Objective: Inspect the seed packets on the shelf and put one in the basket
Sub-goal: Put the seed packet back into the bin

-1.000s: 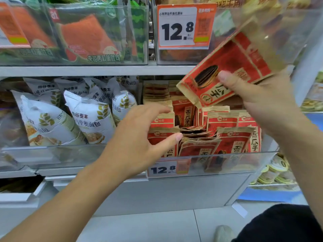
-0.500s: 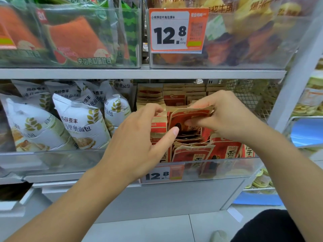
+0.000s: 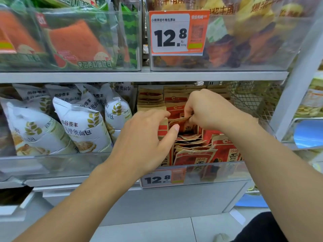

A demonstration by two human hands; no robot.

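The seed packet stands among the other red-and-brown seed packets in the middle of their clear bin, its top edge pinched by the curled fingers of the right hand, likely to slot or lift it. The left hand, fingers loosely bent, presses neighbouring packets aside, seemingly to keep a gap. No basket shows.

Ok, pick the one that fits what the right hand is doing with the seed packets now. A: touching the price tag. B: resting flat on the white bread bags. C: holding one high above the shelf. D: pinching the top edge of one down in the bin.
D: the right hand has fingers curled onto the top edge of a red seed packet standing inside the bin.
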